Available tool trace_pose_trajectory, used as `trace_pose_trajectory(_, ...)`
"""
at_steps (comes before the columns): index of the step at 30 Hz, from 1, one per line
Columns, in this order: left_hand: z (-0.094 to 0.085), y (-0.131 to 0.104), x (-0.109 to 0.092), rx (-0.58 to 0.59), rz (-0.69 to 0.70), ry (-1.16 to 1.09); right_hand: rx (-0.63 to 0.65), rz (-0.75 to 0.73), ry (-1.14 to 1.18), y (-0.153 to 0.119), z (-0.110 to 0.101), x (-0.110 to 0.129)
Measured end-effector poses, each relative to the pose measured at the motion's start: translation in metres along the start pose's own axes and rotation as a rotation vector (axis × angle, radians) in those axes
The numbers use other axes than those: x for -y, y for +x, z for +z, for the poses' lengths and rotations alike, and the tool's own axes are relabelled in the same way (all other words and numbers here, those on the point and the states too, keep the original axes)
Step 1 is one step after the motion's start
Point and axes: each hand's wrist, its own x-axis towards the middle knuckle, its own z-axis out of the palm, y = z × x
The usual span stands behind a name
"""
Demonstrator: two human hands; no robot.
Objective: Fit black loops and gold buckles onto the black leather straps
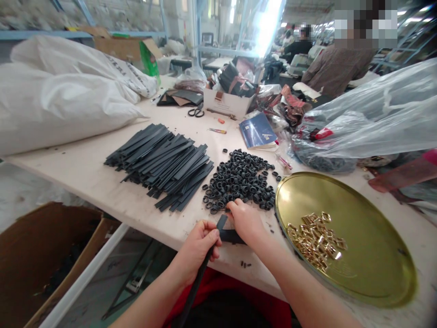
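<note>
My left hand (204,241) is closed around a long black strap (196,284), whose lower part hangs over the table's front edge toward my lap. A short end of it sticks up past my thumb, and another black stretch runs beneath my right wrist. My right hand (246,221) is at the near edge of a heap of small black loops (244,175), with fingers bent together; whatever they pinch is mostly hidden. Left of the loops lies a pile of flat black strips (160,161). Gold-coloured buckles (317,239) sit on a round gold tray (372,237) at the right.
A large white sack (68,95) covers the table's back left. Scissors (195,111), a blue booklet (258,130) and a white box (225,103) lie farther back. Clear plastic bags (372,114) bulge at the right. An open carton (44,255) stands below left. People sit beyond.
</note>
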Motion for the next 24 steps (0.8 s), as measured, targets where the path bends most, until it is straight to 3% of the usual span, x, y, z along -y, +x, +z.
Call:
trace_pose_trajectory(3, -0.001, -0.004, 0.002, 0.027, -0.026, -0.007, -0.041, 0.022, 0.165, -0.003, -0.001, -0.002)
trace_pose_trajectory(5, 0.0, -0.007, 0.003, 0.061, -0.046, -0.018, -0.016, 0.099, 0.514, -0.014, -0.008, -0.005)
trace_pose_trajectory(8, 0.005, -0.012, 0.005, 0.109, -0.037, 0.0, 0.134, 0.27, 1.12, -0.039, -0.017, -0.007)
trace_pose_trajectory(10, 0.01, -0.013, 0.008, 0.134, -0.016, 0.048, 0.178, 0.346, 1.358, -0.055, -0.018, -0.006)
trace_pose_trajectory(12, 0.015, -0.012, 0.013, 0.151, 0.005, 0.108, 0.169, 0.379, 1.453, -0.068, -0.015, -0.004)
trace_pose_trajectory(17, 0.02, -0.005, 0.02, 0.085, -0.003, 0.19, 0.061, 0.378, 1.278, -0.076, -0.008, -0.007)
trace_pose_trajectory(21, 0.011, -0.006, 0.017, -0.006, 0.023, 0.119, -0.101, 0.236, 0.796, -0.069, -0.008, -0.011)
trace_pose_trajectory(24, 0.001, -0.01, 0.015, -0.055, 0.054, 0.069, -0.115, 0.057, 0.444, -0.058, -0.008, -0.004)
